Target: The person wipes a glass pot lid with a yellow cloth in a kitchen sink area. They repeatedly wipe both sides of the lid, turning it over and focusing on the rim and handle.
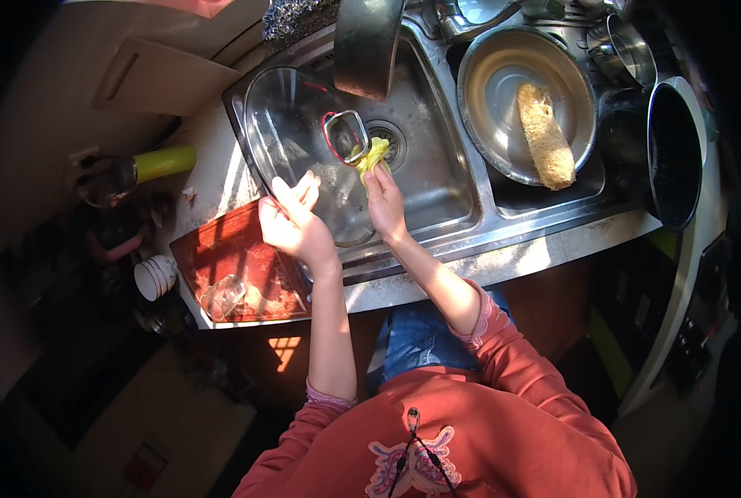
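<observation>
My left hand (299, 227) grips the near-left rim of a large clear glass pot lid (283, 118), tilted over the left sink bowl. The lid carries a squared metal handle (363, 127) with a red edge. In my right hand (386, 205) is a bunched yellow cloth (372, 155), pressed at the lower right of that handle. Behind the lid lies the stainless steel sink bowl (433, 205), its round drain (395, 140) partly covered by the cloth and lid.
A loofah (546, 137) rests in a metal basin (482, 134) over the right bowl. Beyond it stands a dark pot (675, 155). A wide, flat metal piece (367, 46) overhangs the sink. At left, a reddish cutting board (221, 246) bears a clear glass (223, 297); a white cup (154, 278) sits beside it.
</observation>
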The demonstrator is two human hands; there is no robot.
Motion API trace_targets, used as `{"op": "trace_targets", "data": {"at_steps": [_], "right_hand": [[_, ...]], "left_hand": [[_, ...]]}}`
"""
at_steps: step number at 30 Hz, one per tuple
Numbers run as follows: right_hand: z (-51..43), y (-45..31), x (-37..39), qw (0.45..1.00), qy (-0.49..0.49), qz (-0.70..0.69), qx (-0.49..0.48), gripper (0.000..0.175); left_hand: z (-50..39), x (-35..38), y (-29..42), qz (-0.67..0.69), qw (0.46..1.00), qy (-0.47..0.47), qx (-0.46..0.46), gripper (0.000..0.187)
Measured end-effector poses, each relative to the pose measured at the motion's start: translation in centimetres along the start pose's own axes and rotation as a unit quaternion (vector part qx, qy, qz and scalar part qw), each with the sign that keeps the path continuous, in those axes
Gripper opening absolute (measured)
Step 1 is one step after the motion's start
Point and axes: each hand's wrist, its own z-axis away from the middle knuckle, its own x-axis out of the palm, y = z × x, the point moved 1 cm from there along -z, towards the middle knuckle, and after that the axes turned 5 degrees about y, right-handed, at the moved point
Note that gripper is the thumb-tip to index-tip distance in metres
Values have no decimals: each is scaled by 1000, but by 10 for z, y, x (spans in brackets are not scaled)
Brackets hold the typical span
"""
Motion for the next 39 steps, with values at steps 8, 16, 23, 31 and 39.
{"op": "trace_targets", "data": {"at_steps": [8, 16, 23, 31, 39], "right_hand": [[69, -49, 11, 990, -110, 34, -81, 39], [65, -39, -14, 987, -57, -17, -150, 39], [-3, 53, -12, 980, 35, -64, 185, 41], [-123, -20, 22, 937, -171, -169, 254, 28], [-85, -93, 29, 962, -142, 96, -213, 32]], "left_hand": [[-15, -6, -21, 14, 1000, -6, -27, 31], [-16, -17, -10, -1, 997, -11, -81, 34], [0, -26, 31, -41, 997, -6, -58, 27], [10, -35, 47, -67, 996, -61, -13, 30], [15, -18, 13, -66, 993, -102, 6, 14]]}}
